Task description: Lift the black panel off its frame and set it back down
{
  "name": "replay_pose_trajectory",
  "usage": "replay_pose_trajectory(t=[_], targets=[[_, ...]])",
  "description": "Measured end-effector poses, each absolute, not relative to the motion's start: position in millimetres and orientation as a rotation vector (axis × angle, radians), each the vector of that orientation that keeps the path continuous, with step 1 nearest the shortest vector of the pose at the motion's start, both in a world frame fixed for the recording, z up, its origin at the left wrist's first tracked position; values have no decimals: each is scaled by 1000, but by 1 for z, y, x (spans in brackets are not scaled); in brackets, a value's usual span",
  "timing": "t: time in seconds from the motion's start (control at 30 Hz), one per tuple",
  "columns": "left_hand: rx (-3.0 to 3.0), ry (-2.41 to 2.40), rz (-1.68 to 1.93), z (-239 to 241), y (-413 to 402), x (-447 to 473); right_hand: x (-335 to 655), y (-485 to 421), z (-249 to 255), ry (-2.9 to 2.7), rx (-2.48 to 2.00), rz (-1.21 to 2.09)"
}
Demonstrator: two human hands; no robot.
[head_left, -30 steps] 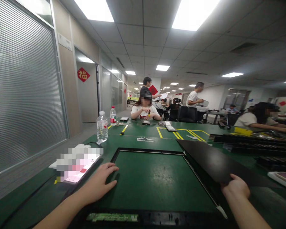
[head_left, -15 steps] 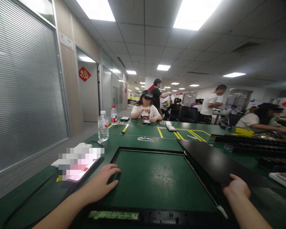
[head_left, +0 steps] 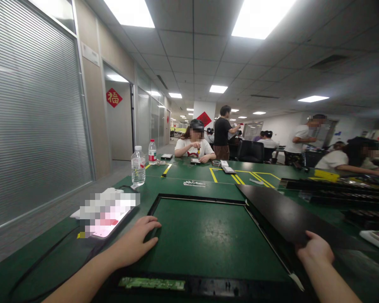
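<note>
A black rectangular frame lies on the green tabletop, which shows through its opening. On the frame's left side rests my left hand, fingers spread and holding nothing. At right, my right hand grips the near edge of a flat dark panel, thumb on top and the other fingers hidden beneath. The panel is tilted and overlaps the outside of the frame's right side. A green circuit board strip sits along the frame's near bar. Pale tape sticks out at the near right corner.
Left of the frame lies a lit phone beside a dark cable. Two water bottles stand beyond it. Dark strips and a white device are at right. A co-worker sits across the table.
Both hands, the frame and the panel keep their places, apart from a slight shift of the view. In the background, two standing people have moved to the right.
</note>
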State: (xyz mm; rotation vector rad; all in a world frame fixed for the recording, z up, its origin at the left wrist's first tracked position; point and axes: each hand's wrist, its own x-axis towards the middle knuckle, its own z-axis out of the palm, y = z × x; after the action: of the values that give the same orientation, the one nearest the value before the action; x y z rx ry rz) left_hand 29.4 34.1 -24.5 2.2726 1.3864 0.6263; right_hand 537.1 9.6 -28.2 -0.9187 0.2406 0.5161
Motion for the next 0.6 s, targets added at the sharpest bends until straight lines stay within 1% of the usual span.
replay_pose_trajectory(t=[0.1, 0.27, 0.6], targets=[[2273, 1390, 612, -22, 33, 30, 534, 9, -26, 266, -938, 441], [2267, 1394, 604, -19, 32, 29, 531, 8, -21, 266, -946, 457], [2252, 1406, 705, -12, 34, 35, 529, 6, -16, 266, -966, 507]])
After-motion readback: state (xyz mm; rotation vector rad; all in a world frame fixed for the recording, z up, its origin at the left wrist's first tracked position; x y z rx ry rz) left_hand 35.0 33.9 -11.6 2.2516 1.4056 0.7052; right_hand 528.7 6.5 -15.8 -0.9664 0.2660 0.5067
